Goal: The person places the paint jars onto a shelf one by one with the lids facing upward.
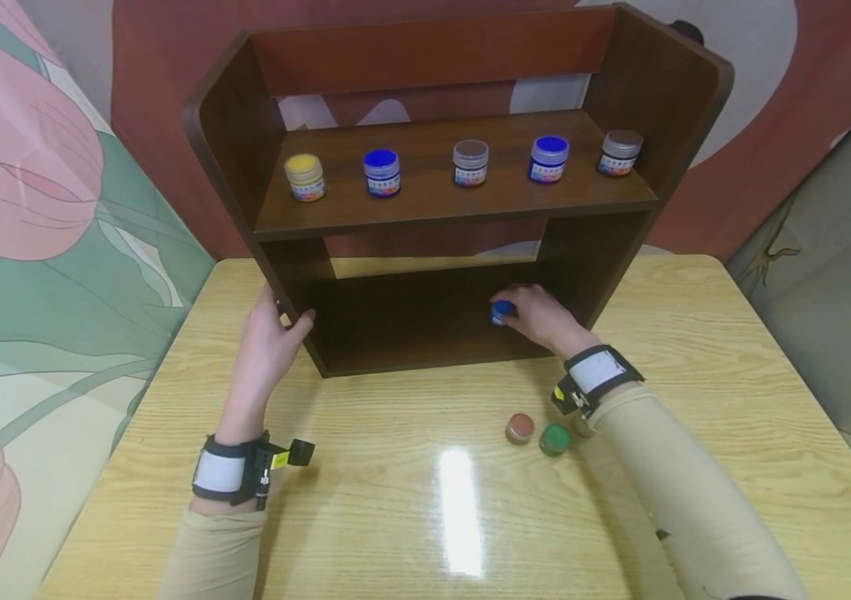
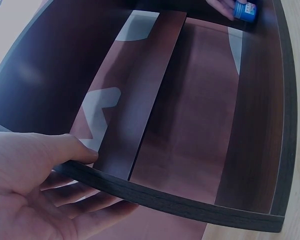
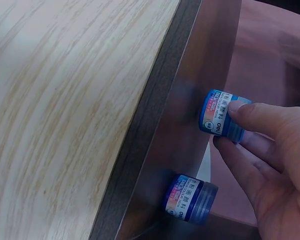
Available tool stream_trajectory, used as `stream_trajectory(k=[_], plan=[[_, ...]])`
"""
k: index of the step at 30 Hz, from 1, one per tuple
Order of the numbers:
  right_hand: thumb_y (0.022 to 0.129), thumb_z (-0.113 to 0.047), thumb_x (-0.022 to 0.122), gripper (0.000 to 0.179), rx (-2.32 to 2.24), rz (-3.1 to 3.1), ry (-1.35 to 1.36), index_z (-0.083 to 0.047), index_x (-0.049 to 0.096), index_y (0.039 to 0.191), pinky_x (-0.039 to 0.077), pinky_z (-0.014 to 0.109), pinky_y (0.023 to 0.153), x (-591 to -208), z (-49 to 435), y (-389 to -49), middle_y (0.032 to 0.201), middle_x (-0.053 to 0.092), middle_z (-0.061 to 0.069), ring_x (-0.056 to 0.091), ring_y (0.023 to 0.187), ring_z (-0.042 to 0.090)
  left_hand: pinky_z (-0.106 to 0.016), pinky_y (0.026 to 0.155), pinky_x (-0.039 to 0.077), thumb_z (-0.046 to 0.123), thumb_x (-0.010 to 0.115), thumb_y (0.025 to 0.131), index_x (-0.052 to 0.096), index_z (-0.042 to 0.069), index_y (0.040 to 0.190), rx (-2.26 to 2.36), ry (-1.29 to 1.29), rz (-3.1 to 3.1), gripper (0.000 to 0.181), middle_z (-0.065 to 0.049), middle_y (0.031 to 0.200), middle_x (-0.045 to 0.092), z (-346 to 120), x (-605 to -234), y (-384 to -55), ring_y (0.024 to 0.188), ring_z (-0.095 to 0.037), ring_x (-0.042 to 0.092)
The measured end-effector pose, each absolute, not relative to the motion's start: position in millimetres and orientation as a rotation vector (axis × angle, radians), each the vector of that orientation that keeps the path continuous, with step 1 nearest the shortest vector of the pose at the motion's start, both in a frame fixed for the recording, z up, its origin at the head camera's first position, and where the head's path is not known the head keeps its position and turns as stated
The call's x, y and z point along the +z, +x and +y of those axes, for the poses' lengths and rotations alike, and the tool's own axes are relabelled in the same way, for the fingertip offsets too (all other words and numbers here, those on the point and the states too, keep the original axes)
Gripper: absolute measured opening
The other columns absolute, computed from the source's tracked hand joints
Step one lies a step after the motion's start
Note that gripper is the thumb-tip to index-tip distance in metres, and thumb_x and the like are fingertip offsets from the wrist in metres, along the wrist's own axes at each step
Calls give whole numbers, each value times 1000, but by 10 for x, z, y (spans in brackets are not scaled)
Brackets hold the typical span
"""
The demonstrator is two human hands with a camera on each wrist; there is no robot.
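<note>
A small dark brown shelf unit [image 1: 410,333] stands on the table. My left hand [image 1: 263,337] grips its left side panel [image 2: 190,202], thumb on the inner face and fingers behind the edge. In the lower compartment, toward the right, my right hand [image 1: 541,317] pinches a blue paint jar [image 3: 221,115] between thumb and fingers, close over the bottom board. Beside that jar, a darker blue paint jar [image 3: 190,198] sits on the same board in the right wrist view; from the head view my right hand hides it.
Along the upper board stand a yellow jar [image 1: 305,178], two blue jars [image 1: 382,173] and two brown-lidded jars [image 1: 470,163]. On the table [image 1: 365,500], near my right forearm, are a reddish-brown jar [image 1: 520,427], a green jar [image 1: 555,439] and another, partly hidden. Patterned curtains hang behind.
</note>
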State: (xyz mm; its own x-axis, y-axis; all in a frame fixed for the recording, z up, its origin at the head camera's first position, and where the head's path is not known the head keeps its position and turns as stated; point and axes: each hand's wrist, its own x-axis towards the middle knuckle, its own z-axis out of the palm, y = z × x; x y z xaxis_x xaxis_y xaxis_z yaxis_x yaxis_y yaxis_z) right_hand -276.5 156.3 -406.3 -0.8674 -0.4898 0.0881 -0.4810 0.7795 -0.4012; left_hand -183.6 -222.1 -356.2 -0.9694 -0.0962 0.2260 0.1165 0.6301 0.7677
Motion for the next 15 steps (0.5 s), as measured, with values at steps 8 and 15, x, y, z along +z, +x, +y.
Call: stream_trajectory(k=[8,15], plan=[[89,-5,72,36,-652,2948,-798,3,65,124,51,52,105,-4093,1585,-2775,124,66,27,63,118,42,-58,100,53,10,60,96,38,4,143,-1261,-5,-2614,52,-22,144,52,-2220,-3561,-1832,136,-42,49],[89,-4,72,36,-657,2957,-804,3,66,123,52,52,104,-4103,1592,-2775,123,66,27,63,118,42,-58,101,52,10,61,96,37,4,145,-1264,-2,-2618,54,-22,145,51,-2217,-3553,-1833,138,-42,48]])
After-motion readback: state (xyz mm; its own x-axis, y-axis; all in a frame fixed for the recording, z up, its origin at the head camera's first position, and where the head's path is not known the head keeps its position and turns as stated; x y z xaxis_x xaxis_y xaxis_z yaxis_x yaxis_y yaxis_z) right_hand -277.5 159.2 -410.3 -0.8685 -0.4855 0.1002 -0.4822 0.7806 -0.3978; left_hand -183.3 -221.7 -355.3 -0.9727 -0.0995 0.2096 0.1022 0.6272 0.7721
